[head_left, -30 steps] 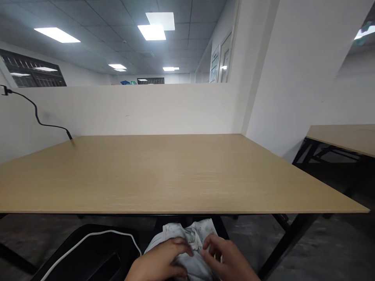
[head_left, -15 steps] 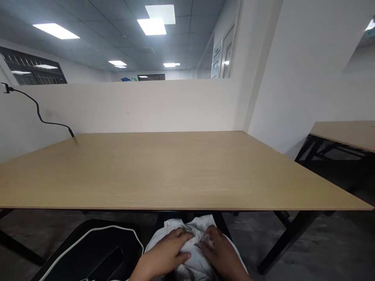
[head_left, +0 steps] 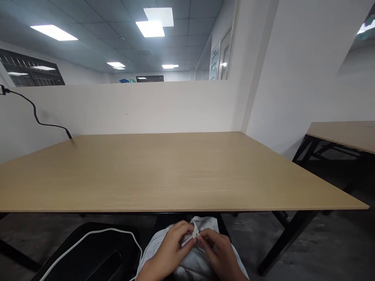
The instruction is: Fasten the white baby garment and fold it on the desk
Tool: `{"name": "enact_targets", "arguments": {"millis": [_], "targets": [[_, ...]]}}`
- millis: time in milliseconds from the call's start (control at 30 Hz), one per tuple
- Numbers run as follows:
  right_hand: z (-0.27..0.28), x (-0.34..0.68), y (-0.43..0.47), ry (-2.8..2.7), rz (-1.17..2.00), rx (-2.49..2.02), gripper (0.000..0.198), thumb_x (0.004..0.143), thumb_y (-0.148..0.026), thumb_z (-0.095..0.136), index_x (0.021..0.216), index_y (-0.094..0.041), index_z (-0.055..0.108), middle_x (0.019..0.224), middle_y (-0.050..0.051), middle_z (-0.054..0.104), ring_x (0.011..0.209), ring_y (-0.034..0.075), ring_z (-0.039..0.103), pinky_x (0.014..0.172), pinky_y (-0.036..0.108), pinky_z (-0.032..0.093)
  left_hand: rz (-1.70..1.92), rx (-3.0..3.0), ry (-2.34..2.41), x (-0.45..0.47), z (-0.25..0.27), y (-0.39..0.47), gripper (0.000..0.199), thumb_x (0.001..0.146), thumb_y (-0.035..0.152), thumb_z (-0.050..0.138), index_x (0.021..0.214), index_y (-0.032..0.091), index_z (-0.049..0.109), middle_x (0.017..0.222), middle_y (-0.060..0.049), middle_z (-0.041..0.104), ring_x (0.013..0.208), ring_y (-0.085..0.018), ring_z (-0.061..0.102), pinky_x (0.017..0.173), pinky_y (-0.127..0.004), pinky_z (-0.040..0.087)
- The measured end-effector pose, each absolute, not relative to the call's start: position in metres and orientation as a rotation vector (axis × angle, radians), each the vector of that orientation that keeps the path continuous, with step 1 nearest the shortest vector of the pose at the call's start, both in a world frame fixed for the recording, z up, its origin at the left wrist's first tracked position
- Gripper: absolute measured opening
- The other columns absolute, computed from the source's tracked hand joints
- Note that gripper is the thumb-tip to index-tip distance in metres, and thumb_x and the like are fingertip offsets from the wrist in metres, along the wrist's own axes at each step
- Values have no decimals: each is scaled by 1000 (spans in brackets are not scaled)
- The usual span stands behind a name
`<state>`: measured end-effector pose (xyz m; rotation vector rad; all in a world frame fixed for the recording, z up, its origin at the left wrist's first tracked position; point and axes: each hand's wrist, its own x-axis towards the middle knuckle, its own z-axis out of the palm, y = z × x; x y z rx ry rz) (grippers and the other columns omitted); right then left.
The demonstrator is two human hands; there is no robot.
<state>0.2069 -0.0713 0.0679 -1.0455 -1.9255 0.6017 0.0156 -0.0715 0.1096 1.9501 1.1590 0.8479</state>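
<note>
A light, whitish cloth (head_left: 208,223) with faint markings lies bunched over my lap, below the table's front edge. My left hand (head_left: 172,248) pinches a fold of it between thumb and fingers. Close against it, my right hand (head_left: 218,249) grips the same raised fold from the other side. The fingertips of both hands almost meet at this fold. What kind of cloth item it is, I cannot make out. Its lower part is partly covered by my hands.
A wide wood-topped table (head_left: 164,171) spans the view before me, against a low white partition (head_left: 164,105). A black chair seat (head_left: 88,253) with a white cable (head_left: 99,231) across it is at lower left. A black flexible holder (head_left: 36,113) rises at the table's left; another table (head_left: 345,132) stands right.
My hands have come closer together, now pinching a raised fold of the cloth between them. Before, they were further apart on it. The view has shifted slightly.
</note>
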Motion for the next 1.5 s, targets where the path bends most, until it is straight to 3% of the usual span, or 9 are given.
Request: {"name": "enact_targets", "arguments": {"millis": [200,367,633,767,1000,1200,1333,1433,1500], "targets": [[84,203,-81,-1860,284,-866,13,97,-23,53,100,-21,66,88,5,74,79,17,71,74,25,55,979,1819,1083,16,116,-76,38,89,54,62,90,17,64,78,-1,56,72,-14,51,68,-23,41],[81,206,-79,-1960,299,-1016,17,97,-22,49,93,-20,65,81,4,73,68,16,68,63,23,51,942,1632,1058,24,96,-68,46,83,62,67,87,17,60,67,4,47,62,-11,41,58,-22,32],[68,210,-73,-2153,249,-1173,28,98,-25,44,76,-20,61,67,1,66,60,15,64,57,23,42,1008,1364,1001,34,65,-56,59,71,73,71,70,16,56,62,6,41,60,-10,35,58,-23,27],[67,207,-74,-2100,196,-1205,30,99,-29,43,80,-20,64,63,1,64,56,15,61,54,23,40,1062,1427,1038,33,62,-54,53,74,68,72,72,15,64,71,2,49,63,-11,40,60,-24,30],[68,207,-80,-1789,265,-1150,28,100,-39,49,88,-19,66,63,1,65,53,13,60,54,20,46,1002,1767,1168,26,93,-68,26,92,42,59,93,18,70,87,-5,62,79,-18,55,71,-26,43],[75,213,-93,-1505,115,-1070,14,96,-33,58,97,-20,65,72,3,72,57,16,66,55,22,53,868,2186,1051,16,134,-91,26,88,31,64,113,24,66,115,-8,65,109,-25,55,100,-36,42],[83,221,-97,-1496,-159,-937,10,89,-21,66,98,-22,64,73,3,72,59,18,67,56,26,54,754,2229,1140,15,134,-96,18,90,20,53,102,23,66,100,-4,68,93,-20,58,89,-30,45],[94,227,-95,-1602,-113,-833,18,86,-11,64,100,-22,62,67,0,66,53,15,60,52,25,50,751,2152,1258,8,128,-90,12,90,25,54,95,21,64,84,-1,65,75,-17,57,72,-26,44],[100,228,-92,-1638,-40,-887,12,88,-12,62,96,-22,61,67,0,64,56,15,58,55,25,49,828,2116,1316,3,128,-85,15,93,29,51,93,20,63,82,-2,64,73,-17,56,69,-26,45]]}}
